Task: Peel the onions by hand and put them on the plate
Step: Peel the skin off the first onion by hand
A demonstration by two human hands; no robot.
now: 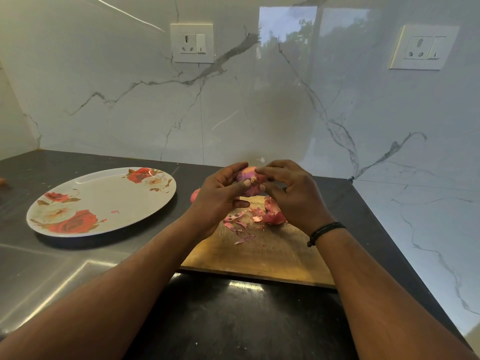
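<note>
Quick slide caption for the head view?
Both hands, left hand and right hand, peel an onion above the cutting board; plate waits.

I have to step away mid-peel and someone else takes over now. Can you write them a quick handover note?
Left hand grips the onion above the cutting board; right hand pinches at its skin.
Peels lie on the board. A second onion sits behind the left hand, mostly hidden.
Plate holds no onions, only a skin scrap.
Left: finish peeling, plate this onion, then do the other.

Home kitchen: dark countertop (pixel 78 268), marble backsplash (pixel 259 105), wall sockets (pixel 192 43).
</note>
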